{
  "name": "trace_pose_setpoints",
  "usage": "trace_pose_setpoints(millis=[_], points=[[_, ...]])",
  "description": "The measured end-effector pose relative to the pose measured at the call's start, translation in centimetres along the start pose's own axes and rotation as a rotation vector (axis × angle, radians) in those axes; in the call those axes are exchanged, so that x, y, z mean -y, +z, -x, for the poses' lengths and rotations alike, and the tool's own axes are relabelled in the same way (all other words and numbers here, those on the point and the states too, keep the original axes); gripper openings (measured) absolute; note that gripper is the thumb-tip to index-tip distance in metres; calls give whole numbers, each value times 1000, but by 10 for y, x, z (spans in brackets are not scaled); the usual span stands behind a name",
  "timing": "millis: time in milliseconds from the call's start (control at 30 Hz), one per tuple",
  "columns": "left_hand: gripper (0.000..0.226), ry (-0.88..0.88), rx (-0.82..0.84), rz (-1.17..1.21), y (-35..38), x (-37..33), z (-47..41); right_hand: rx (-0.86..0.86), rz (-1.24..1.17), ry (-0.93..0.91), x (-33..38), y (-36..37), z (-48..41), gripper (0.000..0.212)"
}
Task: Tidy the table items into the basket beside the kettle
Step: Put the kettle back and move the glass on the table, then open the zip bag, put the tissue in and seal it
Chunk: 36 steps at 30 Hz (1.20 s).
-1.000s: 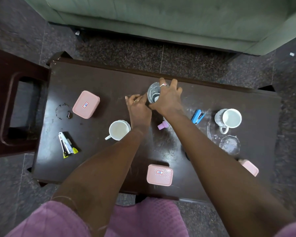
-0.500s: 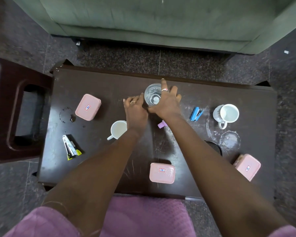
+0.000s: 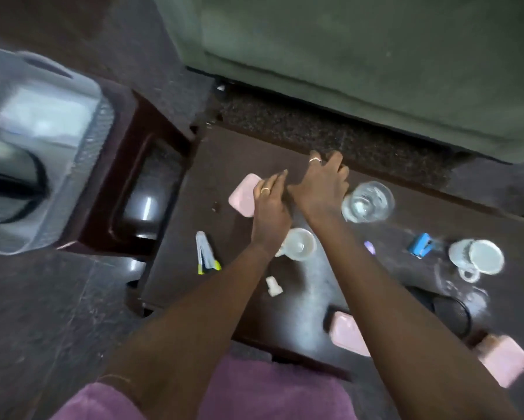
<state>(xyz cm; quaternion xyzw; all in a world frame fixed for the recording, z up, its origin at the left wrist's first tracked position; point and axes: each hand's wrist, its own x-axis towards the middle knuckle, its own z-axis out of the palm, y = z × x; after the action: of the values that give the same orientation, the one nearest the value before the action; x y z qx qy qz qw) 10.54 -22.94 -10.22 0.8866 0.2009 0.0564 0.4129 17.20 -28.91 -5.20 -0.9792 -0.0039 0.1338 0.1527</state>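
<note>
- Left hand (image 3: 270, 209) open, fingers straight and together, edge touching a pink box (image 3: 243, 195) near the table's (image 3: 176, 268) left end; gripping nothing.
- Right hand (image 3: 321, 184) open too, fingers spread flat over the far table edge, empty, just left of a glass (image 3: 367, 201).
- Cup (image 3: 298, 244) below the left wrist; marker bundle (image 3: 205, 253) left of it; small white piece (image 3: 273, 286) nearer the body.
- Purple bit (image 3: 369, 247), blue stapler (image 3: 420, 244) and white mug (image 3: 478, 257) toward the right.
- Two more pink boxes at the near edge: one (image 3: 347, 334) partly under the right forearm, one (image 3: 504, 360) at the right corner.
- Grey basket (image 3: 82, 153) blurred at far left, beyond a dark stool (image 3: 109, 207), well apart from both hands.
</note>
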Motion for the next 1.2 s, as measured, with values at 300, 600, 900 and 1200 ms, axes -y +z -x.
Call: trace_pose_setpoints(millis=[300,600,900,1200], points=[[42,-109,-350,-4,-188,66,-94,71,-193,-411,228,17,-7,32],[60,-746,-572,223,-279,164,-152,308,-119,-644,376,80,-23,31],[51,-1146,-662,463,-283,206,-175,541,262,-743,404,131,-45,29],[21,-1058,-816,828,-286,194,-171,609,38,-707,399,124,-40,33]])
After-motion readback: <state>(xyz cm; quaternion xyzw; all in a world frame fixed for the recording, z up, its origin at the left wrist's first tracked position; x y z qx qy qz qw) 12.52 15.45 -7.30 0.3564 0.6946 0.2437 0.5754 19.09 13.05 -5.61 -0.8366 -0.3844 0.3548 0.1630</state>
